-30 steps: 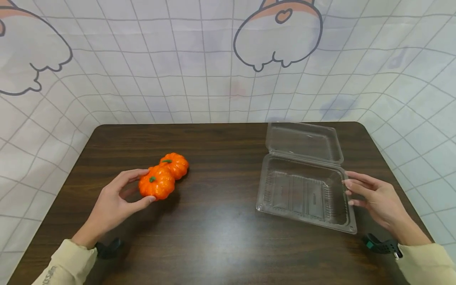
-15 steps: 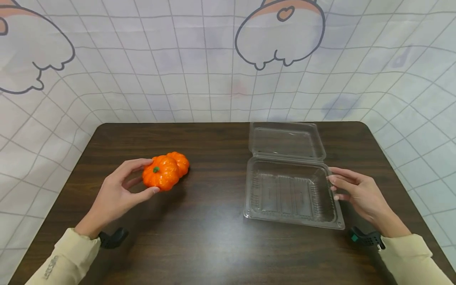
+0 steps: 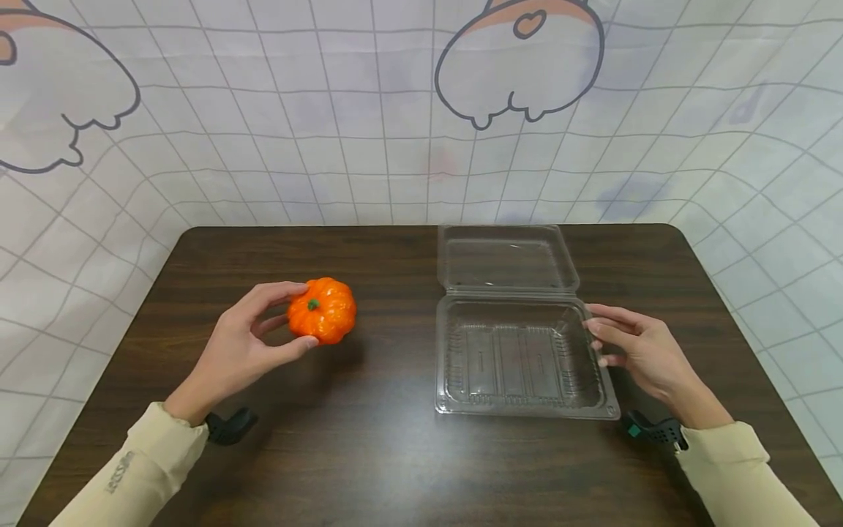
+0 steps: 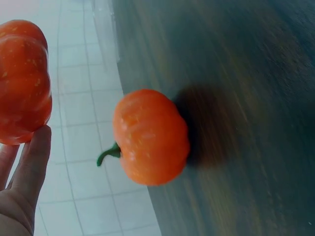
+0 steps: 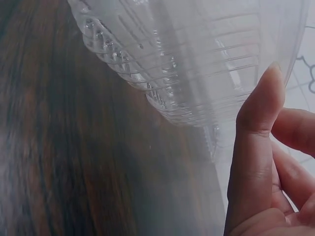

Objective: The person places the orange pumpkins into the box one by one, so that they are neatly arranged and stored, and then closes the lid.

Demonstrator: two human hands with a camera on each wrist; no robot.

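My left hand [image 3: 240,333] holds an orange toy pumpkin [image 3: 324,315] with a green stem between thumb and fingers, above the table. In the head view it hides the second pumpkin. The left wrist view shows that second pumpkin [image 4: 151,137] on the table, its green stem pointing left, with the held pumpkin [image 4: 22,81] apart from it. A clear plastic clamshell box [image 3: 527,410] lies open, its lid [image 3: 507,256] folded back towards the wall. My right hand [image 3: 648,355] pinches the box's right rim. In the right wrist view the thumb [image 5: 256,152] lies against the clear plastic [image 5: 197,54].
The dark wooden table [image 3: 395,468] runs back to a white grid-patterned cloth [image 3: 408,146] hanging behind it and at both sides. Table surface shows between the pumpkins and the box. Black bands sit at both wrists.
My right hand has drawn the box leftwards and it now sits straighter. My left hand has moved right with its pumpkin, which now covers the other one in the head view.
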